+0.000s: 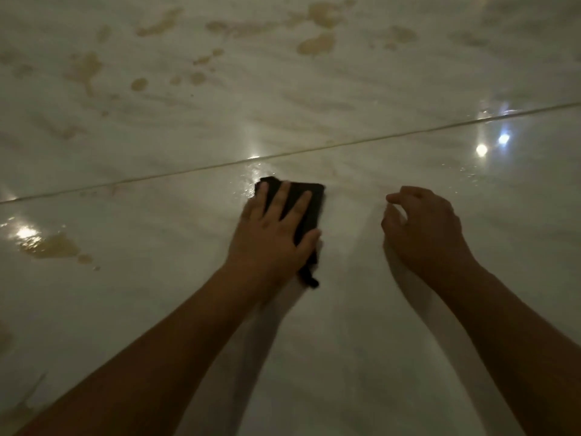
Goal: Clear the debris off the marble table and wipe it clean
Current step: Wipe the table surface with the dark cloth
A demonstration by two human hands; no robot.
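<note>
Marble counter (345,341), glossy, with a wet sheen and lamp glare near the middle; seam (377,138) running slantwise across. Dark cloth (306,199), folded flat, lying just this side of the seam, near centre. Left hand (273,234) on top of the cloth, fingers (298,204) straight and spread, pressing it down, thumb along its near edge; not clenched. Right hand (424,228) just to the right, apart from the cloth, fingers loosely curled, nothing seen in them; whether touching the marble, cannot tell. Loose debris: none visible. Brown stains (316,44) scattered over the far slab beyond the seam; brown puddle (52,247) at the near left, well apart from the cloth. Progress, by judgement: clearing apparently done, wiping under way; patch around the hands looks clean, far slab and left puddle yet to be wiped, so the larger soiled share left.
</note>
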